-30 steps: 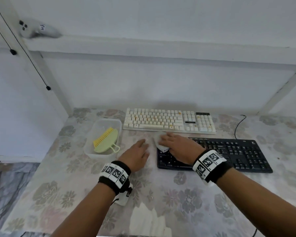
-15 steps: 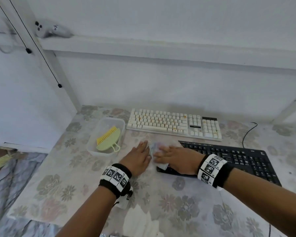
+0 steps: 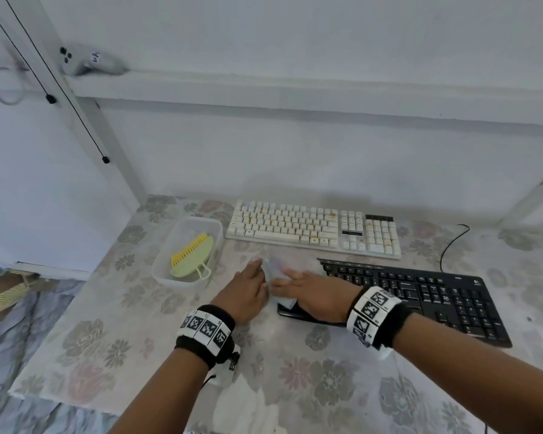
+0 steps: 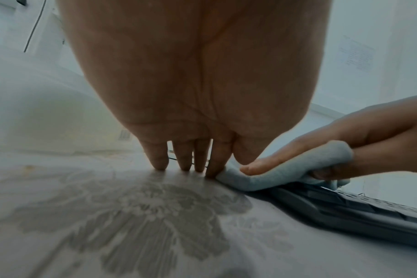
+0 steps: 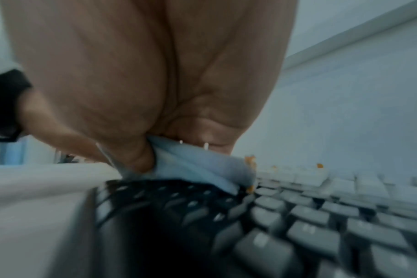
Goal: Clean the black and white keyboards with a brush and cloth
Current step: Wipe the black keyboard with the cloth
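The black keyboard (image 3: 420, 292) lies at the front right of the flowered table, with the white keyboard (image 3: 311, 228) behind it. My right hand (image 3: 308, 292) holds a pale blue cloth (image 3: 275, 266) at the black keyboard's left end, fingers on top and thumb tucked against it. The left wrist view shows the cloth (image 4: 286, 169) draped over the keyboard's edge (image 4: 345, 212). My left hand (image 3: 243, 292) lies flat on the table just left of the cloth, straight fingertips (image 4: 183, 161) pressing the tabletop and touching the cloth's edge. The yellow-green brush (image 3: 192, 255) rests in a clear tub.
The clear tub (image 3: 213, 227) stands left of the white keyboard. A black cable (image 3: 449, 245) runs back from the black keyboard. A crumpled white sheet (image 3: 248, 405) lies at the table's front edge. The table's left edge drops off near a slanted white post (image 3: 107, 136).
My right hand has slid the cloth leftward over the black keyboard's left end until it meets my left hand. The left hand has stayed where it was.
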